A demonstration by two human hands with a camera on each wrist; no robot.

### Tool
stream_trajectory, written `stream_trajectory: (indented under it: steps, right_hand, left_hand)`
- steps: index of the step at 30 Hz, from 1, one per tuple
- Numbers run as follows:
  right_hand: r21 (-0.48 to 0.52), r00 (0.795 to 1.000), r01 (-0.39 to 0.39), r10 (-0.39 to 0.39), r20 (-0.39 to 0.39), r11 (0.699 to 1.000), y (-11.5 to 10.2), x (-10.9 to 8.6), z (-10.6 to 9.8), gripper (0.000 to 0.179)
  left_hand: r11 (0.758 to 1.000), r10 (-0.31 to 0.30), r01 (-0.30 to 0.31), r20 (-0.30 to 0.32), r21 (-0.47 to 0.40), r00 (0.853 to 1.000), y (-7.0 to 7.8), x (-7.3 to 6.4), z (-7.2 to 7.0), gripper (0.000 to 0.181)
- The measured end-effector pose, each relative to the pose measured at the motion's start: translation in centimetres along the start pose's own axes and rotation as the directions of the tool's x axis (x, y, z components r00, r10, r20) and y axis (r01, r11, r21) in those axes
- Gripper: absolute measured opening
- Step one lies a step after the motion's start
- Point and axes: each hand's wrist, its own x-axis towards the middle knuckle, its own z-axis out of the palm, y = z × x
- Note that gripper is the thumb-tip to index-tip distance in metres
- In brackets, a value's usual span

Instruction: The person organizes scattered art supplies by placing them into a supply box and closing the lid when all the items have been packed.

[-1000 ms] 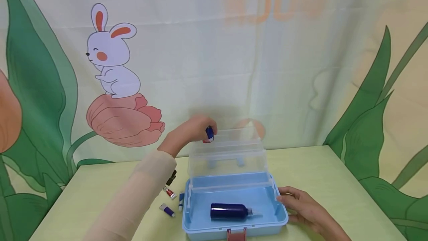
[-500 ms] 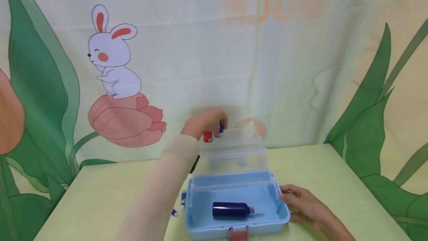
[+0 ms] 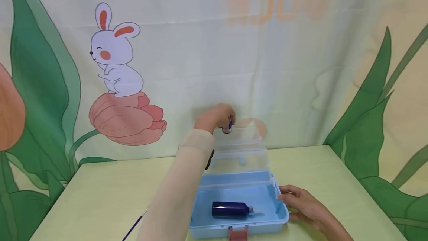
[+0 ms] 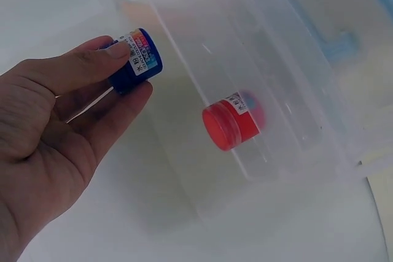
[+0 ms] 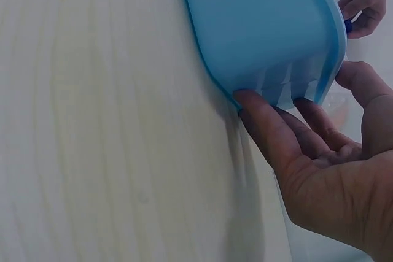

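Observation:
Over the back of the raised translucent lid (image 3: 249, 155), my left hand (image 3: 217, 116) pinches a small blue paint jar (image 4: 136, 59) between thumb and fingers. A red paint jar (image 4: 232, 121) is by the lid's edge in the left wrist view, partly seen through the plastic; in the head view it is hidden. The light blue storage box (image 3: 264, 229) has a dark blue bottle (image 3: 230, 209) with a clear nozzle lying inside. At the box's right end, my right hand (image 3: 309, 209) holds the wall, thumb and fingers against it.
A thin paintbrush (image 3: 135, 223) lies on the green table (image 3: 100, 196), left of the sleeve. A brown latch (image 3: 238, 233) hangs at the box's front. Behind the table's rear edge hangs a printed curtain (image 3: 187, 66) with a rabbit and plants.
My left hand has moved right behind the lid with the blue jar. The red jar showed half a second ago; now my arm covers it and the paint tubes. The right hand stays put.

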Motion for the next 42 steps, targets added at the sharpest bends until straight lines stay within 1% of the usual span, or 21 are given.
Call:
stream_trajectory:
  steps: [2, 5, 10, 14, 17, 20, 27, 31, 35, 38, 42]
  right_hand:
    - [0.002, 1.000, 0.002, -0.002, 0.004, 1.000, 0.0, 0.1, 0.1, 0.061]
    - [0.005, 1.000, 0.003, -0.003, 0.005, 1.000, 0.1, 0.1, 0.1, 0.060]
    - [0.000, 1.000, 0.002, -0.002, -0.003, 1.000, 0.1, 0.2, 0.0, 0.060]
    - [-0.005, 1.000, -0.003, 0.003, -0.008, 1.000, 0.1, 0.2, 0.0, 0.061]
    - [-0.004, 1.000, -0.006, 0.006, -0.009, 1.000, 0.0, 0.2, 0.0, 0.062]
    - [0.000, 1.000, -0.005, 0.005, -0.012, 1.000, 0.0, 0.2, -0.1, 0.062]
    - [0.008, 1.000, -0.003, 0.003, 0.001, 1.000, -0.1, 0.1, -0.2, 0.061]
    - [-0.005, 1.000, -0.012, 0.012, -0.010, 1.000, -0.1, 0.1, -0.1, 0.061]
    - [-0.012, 1.000, -0.012, 0.011, -0.016, 1.000, -0.1, 0.2, -0.1, 0.061]
    - [-0.007, 1.000, -0.013, 0.013, -0.011, 1.000, -0.1, 0.2, -0.1, 0.062]
    - [-0.016, 1.000, -0.017, 0.017, -0.015, 1.000, -0.1, 0.2, -0.1, 0.063]
  left_hand:
    - [1.000, -0.002, 0.002, -0.006, 0.010, 1.000, 0.0, 0.3, -0.2, 0.027]
    - [1.000, -0.001, 0.002, -0.011, 0.018, 1.000, 0.0, 0.2, -0.7, 0.029]
    - [1.000, -0.002, 0.003, -0.007, 0.016, 1.000, 0.2, 0.0, -1.7, 0.029]
    - [1.000, -0.007, 0.007, -0.008, 0.021, 1.000, 0.2, -0.2, -2.0, 0.029]
    - [1.000, -0.012, 0.013, -0.016, 0.024, 1.000, 0.2, -0.2, -1.8, 0.028]
    - [0.999, -0.022, 0.022, -0.013, 0.028, 1.000, 0.1, -0.1, -1.2, 0.026]
    - [0.997, -0.021, 0.020, 0.003, 0.079, 1.000, -0.5, -0.1, -0.1, 0.026]
    - [0.998, -0.024, 0.024, 0.010, 0.058, 1.000, -0.7, 0.0, 0.2, 0.027]
    - [0.999, -0.027, 0.027, 0.014, 0.033, 1.000, -0.8, 0.4, 0.4, 0.027]
    - [0.999, -0.026, 0.026, 0.016, 0.044, 1.000, -1.0, 0.6, 0.6, 0.028]
    - [0.998, -0.024, 0.024, -0.011, 0.055, 1.000, -1.1, 0.8, 0.7, 0.031]
